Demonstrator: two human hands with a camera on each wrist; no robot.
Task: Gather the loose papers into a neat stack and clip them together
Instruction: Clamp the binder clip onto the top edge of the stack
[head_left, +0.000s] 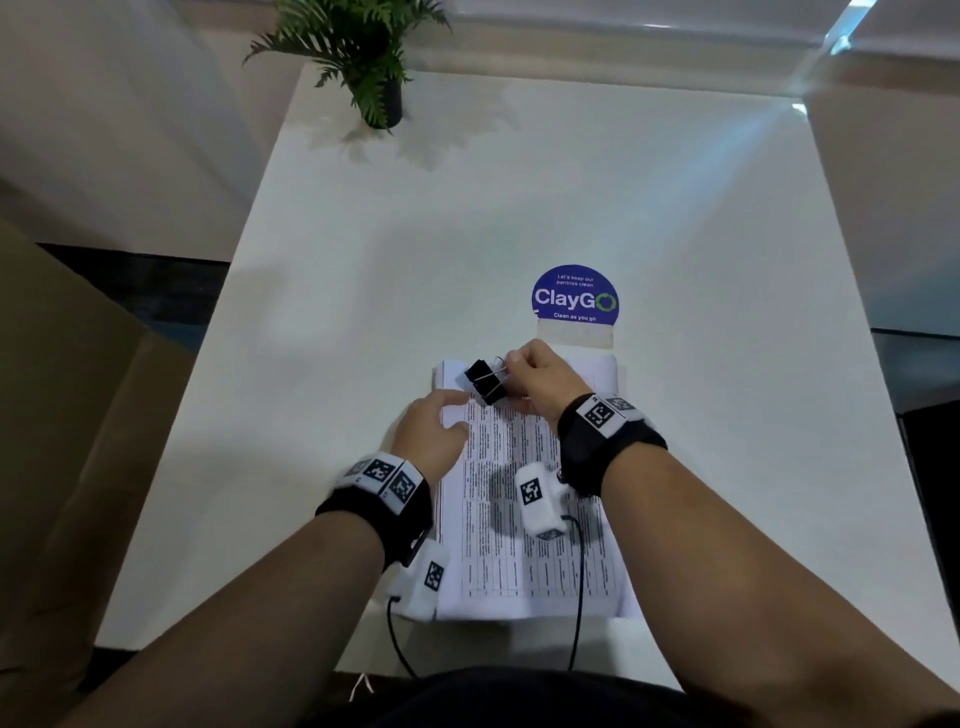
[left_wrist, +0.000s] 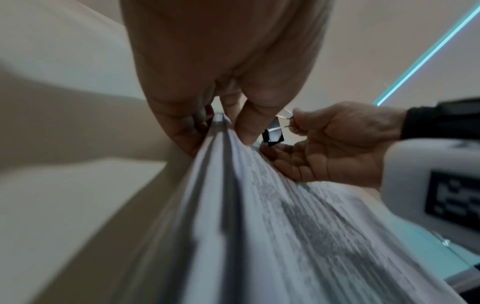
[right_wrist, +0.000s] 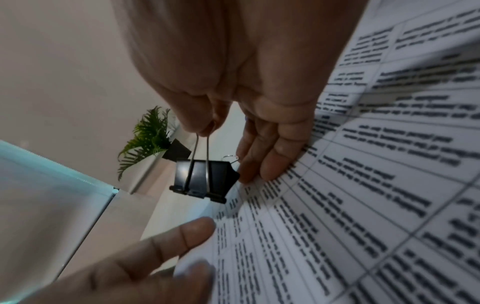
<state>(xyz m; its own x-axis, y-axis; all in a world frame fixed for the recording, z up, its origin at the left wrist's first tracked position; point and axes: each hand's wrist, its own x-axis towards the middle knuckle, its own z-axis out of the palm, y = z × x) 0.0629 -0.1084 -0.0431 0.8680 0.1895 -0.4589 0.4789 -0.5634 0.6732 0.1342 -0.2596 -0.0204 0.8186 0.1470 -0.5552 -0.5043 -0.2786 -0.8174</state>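
A stack of printed papers (head_left: 493, 457) lies on the white table (head_left: 701, 249) in front of me. My left hand (head_left: 447, 415) pinches the stack's left edge near the far left corner, thumb on top, and lifts that edge slightly (left_wrist: 285, 226). My right hand (head_left: 514, 364) pinches one wire handle of a black binder clip (head_left: 485, 382), which hangs just above the stack's far left corner. In the right wrist view the binder clip (right_wrist: 205, 179) dangles from thumb and forefinger while the other fingers (right_wrist: 275, 164) touch the top sheet (right_wrist: 363, 185). The clip's mouth looks closed.
A round blue ClayGo sticker (head_left: 574, 299) is stuck on the table just beyond the papers. A potted fern (head_left: 374, 78) stands at the table's far edge. A brown box (head_left: 62, 415) sits off the table to the left. Wrist-camera cables (head_left: 579, 597) trail over the papers' near end.
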